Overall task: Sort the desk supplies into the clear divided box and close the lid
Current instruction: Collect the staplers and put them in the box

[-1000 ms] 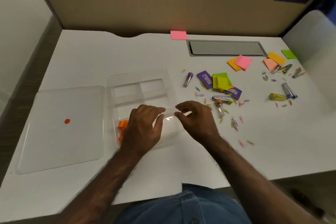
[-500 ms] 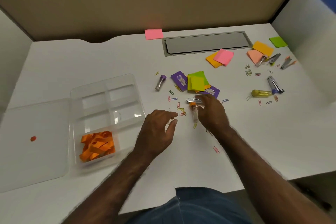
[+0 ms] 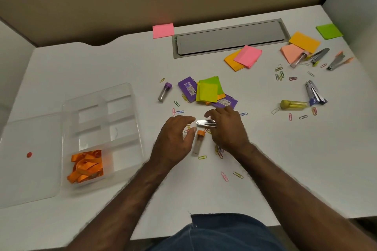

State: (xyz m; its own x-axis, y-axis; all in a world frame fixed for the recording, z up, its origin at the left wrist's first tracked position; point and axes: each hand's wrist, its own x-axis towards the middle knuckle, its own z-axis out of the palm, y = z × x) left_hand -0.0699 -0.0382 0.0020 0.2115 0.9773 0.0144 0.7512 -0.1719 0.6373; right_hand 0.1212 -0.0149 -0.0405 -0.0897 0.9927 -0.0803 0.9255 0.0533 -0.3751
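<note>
The clear divided box (image 3: 130,108) stands at the left of the white desk, with orange rubber bands (image 3: 86,166) in its near-left compartment. Its clear lid (image 3: 30,169) lies flat to the left, marked by a small red dot. My right hand (image 3: 227,128) grips a silver staple remover (image 3: 205,123) at the desk's middle. My left hand (image 3: 175,138) hovers just left of it with fingers relaxed and nothing in it. An orange-capped lead tube (image 3: 199,141) lies between the hands, among scattered paper clips (image 3: 219,152).
Purple boxes and green sticky notes (image 3: 209,89) lie behind the hands, beside a purple-capped tube (image 3: 164,91). More sticky notes (image 3: 244,57), staple removers (image 3: 314,93), a yellow tube (image 3: 293,104) and clips lie at the right. A grey cable tray (image 3: 229,37) runs along the back.
Both hands left the box and moved right to the pile of clips. My right hand has taken hold of the silver staple remover, and my left hand came in beside it.
</note>
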